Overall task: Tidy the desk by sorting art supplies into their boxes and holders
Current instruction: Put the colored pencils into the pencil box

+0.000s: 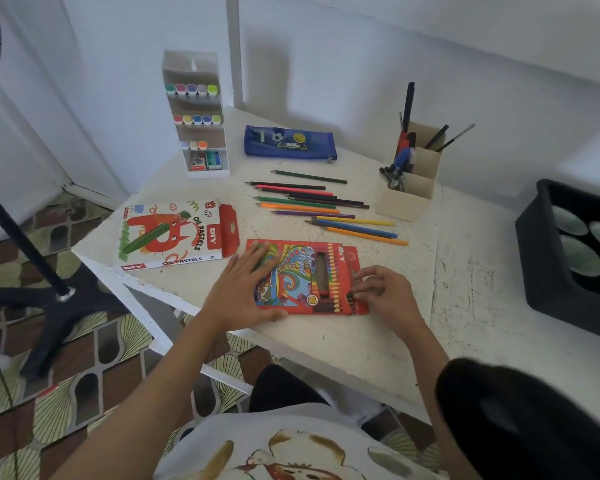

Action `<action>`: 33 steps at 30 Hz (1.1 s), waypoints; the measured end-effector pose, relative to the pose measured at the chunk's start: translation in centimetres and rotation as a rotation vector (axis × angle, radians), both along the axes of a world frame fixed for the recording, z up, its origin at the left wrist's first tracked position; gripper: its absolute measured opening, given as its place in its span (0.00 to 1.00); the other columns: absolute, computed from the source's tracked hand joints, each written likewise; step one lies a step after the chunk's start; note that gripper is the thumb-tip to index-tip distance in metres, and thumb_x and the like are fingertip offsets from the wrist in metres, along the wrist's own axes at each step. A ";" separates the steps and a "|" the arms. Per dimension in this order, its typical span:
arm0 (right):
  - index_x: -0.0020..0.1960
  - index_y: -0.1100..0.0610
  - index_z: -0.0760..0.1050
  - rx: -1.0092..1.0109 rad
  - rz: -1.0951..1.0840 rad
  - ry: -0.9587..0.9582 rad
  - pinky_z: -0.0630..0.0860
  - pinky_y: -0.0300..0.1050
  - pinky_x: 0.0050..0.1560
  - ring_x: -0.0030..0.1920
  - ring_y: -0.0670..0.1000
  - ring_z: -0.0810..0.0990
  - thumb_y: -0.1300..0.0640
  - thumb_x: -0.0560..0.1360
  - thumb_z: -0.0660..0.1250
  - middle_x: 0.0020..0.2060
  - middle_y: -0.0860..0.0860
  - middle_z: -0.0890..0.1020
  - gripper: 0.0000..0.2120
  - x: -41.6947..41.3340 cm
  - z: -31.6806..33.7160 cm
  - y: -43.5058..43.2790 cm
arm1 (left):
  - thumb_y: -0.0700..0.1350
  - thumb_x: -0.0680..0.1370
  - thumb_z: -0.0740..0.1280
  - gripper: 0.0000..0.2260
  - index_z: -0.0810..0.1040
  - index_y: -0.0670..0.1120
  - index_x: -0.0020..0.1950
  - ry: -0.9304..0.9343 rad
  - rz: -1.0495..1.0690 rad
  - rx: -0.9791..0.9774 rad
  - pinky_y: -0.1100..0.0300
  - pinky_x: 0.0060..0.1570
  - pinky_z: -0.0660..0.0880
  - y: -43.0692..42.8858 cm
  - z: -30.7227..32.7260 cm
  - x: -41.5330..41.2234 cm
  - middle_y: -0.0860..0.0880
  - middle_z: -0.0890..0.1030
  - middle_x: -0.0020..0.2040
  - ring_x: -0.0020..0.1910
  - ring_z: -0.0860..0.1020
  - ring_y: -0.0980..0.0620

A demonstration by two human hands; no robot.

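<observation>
Colour pencil box (302,278): red, flat near the front edge of the white desk (326,341), long axis 9-to-3 o'clock, mouth at 3. Left hand (243,289): fingers spread flat, pressing its 9 o'clock half. Right hand (381,292): fingers curled at the mouth; what they pinch cannot be told. Loose coloured pencils (312,202): at 12 o'clock of the box, roughly parallel, likely nearer the right hand.

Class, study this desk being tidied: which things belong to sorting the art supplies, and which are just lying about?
Belong to the job: pencil box, loose pencils, oil pastels box, marker rack, pen holder, pencil case.

Just lying about: fan stand, black crate.
</observation>
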State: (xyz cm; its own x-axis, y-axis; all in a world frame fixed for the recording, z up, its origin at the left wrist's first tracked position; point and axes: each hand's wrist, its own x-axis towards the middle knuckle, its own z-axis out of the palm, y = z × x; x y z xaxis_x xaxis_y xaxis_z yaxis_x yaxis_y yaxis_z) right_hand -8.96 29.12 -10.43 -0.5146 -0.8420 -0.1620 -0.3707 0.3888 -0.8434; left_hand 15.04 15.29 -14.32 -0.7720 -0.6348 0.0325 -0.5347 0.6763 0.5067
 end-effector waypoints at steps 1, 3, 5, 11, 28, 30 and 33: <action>0.46 0.53 0.76 0.013 0.008 -0.014 0.75 0.28 0.34 0.40 0.37 0.82 0.69 0.71 0.70 0.37 0.46 0.84 0.12 -0.2 0.0 0.0 | 0.82 0.60 0.48 0.50 0.51 0.57 0.76 0.002 -0.003 -0.002 0.57 0.71 0.34 0.0 0.0 0.0 0.57 0.44 0.77 0.73 0.35 0.63; 0.47 0.54 0.77 0.039 0.037 -0.020 0.76 0.29 0.36 0.41 0.38 0.82 0.69 0.72 0.69 0.37 0.46 0.84 0.11 -0.5 0.1 0.0 | 0.82 0.60 0.48 0.50 0.51 0.57 0.76 0.005 -0.005 -0.002 0.58 0.70 0.33 0.0 0.0 0.0 0.58 0.44 0.77 0.73 0.35 0.63; 0.47 0.54 0.77 0.040 0.073 0.011 0.75 0.28 0.38 0.41 0.37 0.82 0.70 0.72 0.68 0.38 0.45 0.84 0.12 -0.9 0.4 -0.1 | 0.82 0.60 0.48 0.50 0.50 0.57 0.76 0.009 -0.003 -0.001 0.59 0.70 0.32 0.1 0.0 0.1 0.59 0.43 0.76 0.73 0.34 0.64; 0.46 0.57 0.80 0.026 0.024 0.232 0.69 0.28 0.42 0.43 0.44 0.80 0.67 0.73 0.68 0.41 0.49 0.83 0.07 -3.2 1.7 -1.4 | 0.81 0.61 0.49 0.49 0.51 0.57 0.76 0.034 -0.005 0.006 0.56 0.71 0.34 0.1 0.0 0.1 0.58 0.44 0.76 0.73 0.36 0.62; 0.51 0.54 0.75 0.097 0.114 0.514 0.68 0.41 0.42 0.45 0.48 0.72 0.56 0.75 0.67 0.49 0.51 0.69 0.05 -2.7 -0.4 -10.4 | 0.81 0.61 0.51 0.46 0.49 0.60 0.74 0.046 0.005 0.021 0.57 0.71 0.36 0.0 0.0 0.3 0.60 0.45 0.75 0.72 0.34 0.65; 0.52 0.53 0.73 0.097 0.096 0.549 0.70 0.42 0.39 0.44 0.48 0.72 0.55 0.76 0.66 0.51 0.50 0.69 0.06 -2.5 -0.5 -10.5 | 0.81 0.61 0.51 0.46 0.49 0.60 0.74 0.044 0.005 0.024 0.56 0.71 0.36 0.0 0.0 0.3 0.60 0.44 0.75 0.73 0.35 0.65; 0.51 0.52 0.73 0.120 0.073 0.608 0.70 0.42 0.35 0.43 0.49 0.73 0.54 0.76 0.66 0.50 0.50 0.70 0.05 -2.5 -0.5 -10.5 | 0.81 0.61 0.51 0.46 0.49 0.60 0.74 0.044 0.006 0.026 0.57 0.71 0.36 0.0 0.0 0.3 0.60 0.45 0.75 0.73 0.35 0.65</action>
